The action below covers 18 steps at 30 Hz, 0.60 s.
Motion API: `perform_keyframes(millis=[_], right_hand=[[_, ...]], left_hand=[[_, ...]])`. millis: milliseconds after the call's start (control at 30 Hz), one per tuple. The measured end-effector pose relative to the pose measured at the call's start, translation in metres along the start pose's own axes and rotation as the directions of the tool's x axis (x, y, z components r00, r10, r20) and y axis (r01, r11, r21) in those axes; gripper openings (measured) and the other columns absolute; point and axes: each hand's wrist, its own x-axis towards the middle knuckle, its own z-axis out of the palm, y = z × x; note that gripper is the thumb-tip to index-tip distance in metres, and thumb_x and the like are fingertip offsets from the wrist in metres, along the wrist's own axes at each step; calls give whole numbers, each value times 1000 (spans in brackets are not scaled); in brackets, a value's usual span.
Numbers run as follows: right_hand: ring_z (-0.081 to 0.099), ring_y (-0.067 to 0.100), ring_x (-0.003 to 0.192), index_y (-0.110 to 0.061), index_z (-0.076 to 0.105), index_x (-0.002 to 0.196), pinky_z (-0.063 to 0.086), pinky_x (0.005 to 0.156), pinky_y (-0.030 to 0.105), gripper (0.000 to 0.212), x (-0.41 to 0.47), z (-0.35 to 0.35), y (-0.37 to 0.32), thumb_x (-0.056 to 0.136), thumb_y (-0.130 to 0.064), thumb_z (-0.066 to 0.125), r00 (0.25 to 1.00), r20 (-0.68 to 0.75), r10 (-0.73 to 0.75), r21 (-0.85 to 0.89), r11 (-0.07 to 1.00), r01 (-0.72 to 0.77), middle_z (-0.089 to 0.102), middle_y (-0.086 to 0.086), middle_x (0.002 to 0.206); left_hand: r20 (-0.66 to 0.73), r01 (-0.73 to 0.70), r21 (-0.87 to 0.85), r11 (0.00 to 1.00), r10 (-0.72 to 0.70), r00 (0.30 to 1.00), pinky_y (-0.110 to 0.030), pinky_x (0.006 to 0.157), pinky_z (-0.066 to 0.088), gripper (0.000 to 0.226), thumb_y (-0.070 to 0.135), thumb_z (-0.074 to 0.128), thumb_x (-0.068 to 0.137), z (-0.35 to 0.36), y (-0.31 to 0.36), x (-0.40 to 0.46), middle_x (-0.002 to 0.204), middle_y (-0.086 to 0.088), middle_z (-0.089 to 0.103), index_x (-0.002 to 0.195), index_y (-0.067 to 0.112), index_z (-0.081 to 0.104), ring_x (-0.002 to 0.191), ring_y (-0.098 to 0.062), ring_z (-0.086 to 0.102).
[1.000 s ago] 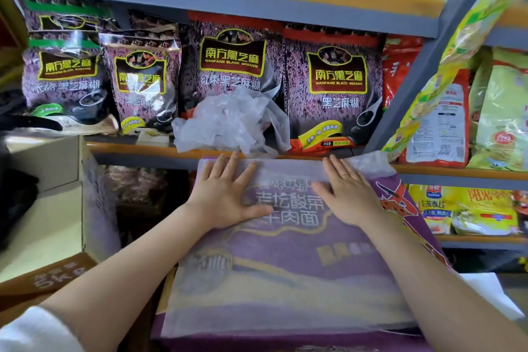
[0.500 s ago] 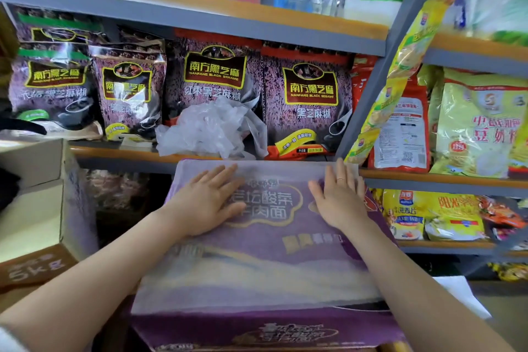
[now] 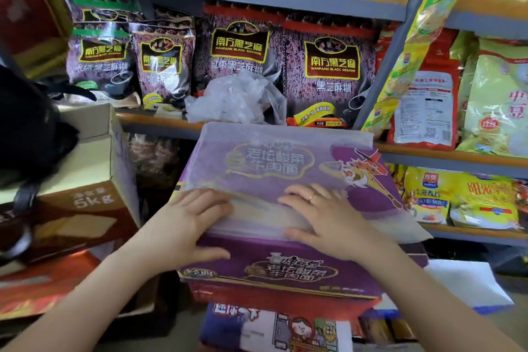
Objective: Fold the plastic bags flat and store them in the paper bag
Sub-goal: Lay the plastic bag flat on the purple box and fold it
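**Two flat hands on one spread plastic bag**

One translucent plastic bag (image 3: pixel 274 157) lies spread flat over the top of one purple carton (image 3: pixel 285 271), its far edge just under the shelf (image 3: pixel 160 120) and its near edge at the carton's front rim. A second lot of plastic, a crumpled clear heap (image 3: pixel 237 100), sits on that shelf against the sesame packs (image 3: pixel 328 66); how many bags the heap holds cannot be told. Four dark sesame packs stand in a row behind it.

Two bare hands are in view. The left hand (image 3: pixel 191 223) lies palm down at the bag's near left corner, fingers straight and pointing right, thumb over the carton's front face. The right hand (image 3: pixel 325 217), with one ring, lies palm down near the bag's near right part, fingers straight and pointing left. Both press on the film and grasp nothing. Both forearms reach in from the lower corners.

One brown cardboard box (image 3: pixel 85 208) marked 5kg stands to the left of the carton.
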Motion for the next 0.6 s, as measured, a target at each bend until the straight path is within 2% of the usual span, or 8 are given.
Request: perform_keyframes(millis=[67, 167, 233, 333, 400, 433, 533, 600], right_hand=[[31, 13, 133, -29, 34, 138, 27, 104, 35, 97, -10, 0, 4, 62, -85, 11, 999, 30, 43, -11, 999, -43, 29, -12, 146], [33, 12, 133, -29, 37, 135, 27, 105, 31, 101, -19, -4, 8, 57, -90, 18, 997, 25, 77, -18, 997, -77, 32, -12, 146], [34, 13, 134, -29, 39, 132, 28, 105, 30, 85, -23, -8, 9, 68, -83, 24, 997, 30, 75, -25, 997, -74, 34, -10, 146], [36, 17, 135, -26, 42, 127, 31, 106, 31, 52, -27, -8, 13, 88, -60, 41, 999, 29, 38, -65, 997, -37, 41, -3, 145], [52, 22, 121, -22, 48, 115, 42, 96, 34, 35, -31, -8, 13, 91, -45, 39, 1000, -23, 14, -87, 996, -16, 59, 2, 125], [61, 25, 106, -19, 52, 105, 50, 84, 36, 31, -33, -8, 11, 87, -37, 36, 999, -50, -18, -89, 996, 14, 66, 2, 108], [64, 25, 61, -16, 53, 77, 49, 46, 28, 18, -43, -6, 9, 74, -27, 39, 985, -171, -33, -9, 999, 32, 61, -2, 64], [62, 25, 55, -19, 53, 77, 48, 47, 29, 22, -53, -13, 4, 77, -38, 41, 977, -204, -56, -1, 998, 57, 60, -5, 59]], left_hand=[[-96, 56, -31, 998, -59, 994, -28, 87, 41, 57, 66, 36, 85, 4, -1, -10, 110, -3, 62, 109, 18, 57, 100, -15, 56], [-165, 118, -227, 967, -157, 974, -23, 88, 43, 56, 64, 41, 85, 4, -3, -22, 115, 2, 61, 107, 17, 62, 103, -8, 55], [-176, 125, -300, 946, -184, 967, -14, 93, 40, 60, 64, 41, 85, 0, -4, -24, 115, 1, 63, 105, 13, 65, 105, -5, 55], [-195, 134, -212, 968, -176, 965, -14, 91, 40, 62, 63, 41, 85, -5, -3, -25, 112, -1, 67, 102, 10, 68, 103, -7, 59], [-207, 123, -108, 987, -143, 968, -21, 89, 44, 56, 58, 47, 83, -1, 3, -30, 112, -2, 67, 104, 11, 67, 103, -12, 62], [-221, 113, -66, 991, -125, 967, -23, 88, 47, 50, 53, 48, 85, 1, 7, -34, 112, -2, 67, 105, 11, 66, 102, -14, 63], [-317, 102, -42, 994, -111, 942, -25, 82, 49, 40, 37, 36, 97, 5, 18, -47, 103, 0, 70, 101, 12, 67, 94, -16, 67], [-359, 129, -98, 987, -156, 920, -25, 75, 49, 39, 37, 32, 99, 5, 25, -52, 96, 1, 71, 100, 17, 66, 86, -15, 67]])
